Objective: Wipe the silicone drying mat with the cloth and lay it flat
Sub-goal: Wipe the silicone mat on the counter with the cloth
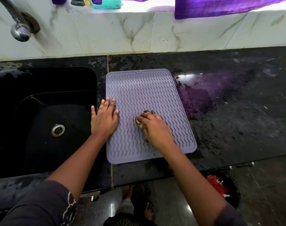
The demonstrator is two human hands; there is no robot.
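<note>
A grey-lilac silicone drying mat [143, 88] with wavy ridges lies flat on the black counter, just right of the sink. My left hand [104, 118] rests palm down, fingers spread, on the mat's left edge. My right hand [152, 126] presses a small bunched cloth [143, 115] onto the middle of the mat; only a brownish, dark-patterned bit of the cloth shows past the fingers.
A black sink [46, 115] with a metal drain lies to the left, a chrome tap [18, 28] above it. The wet black counter [236, 111] stretches right. Purple fabric [228, 5] hangs at the window ledge. A dark bin [223, 188] stands on the floor below.
</note>
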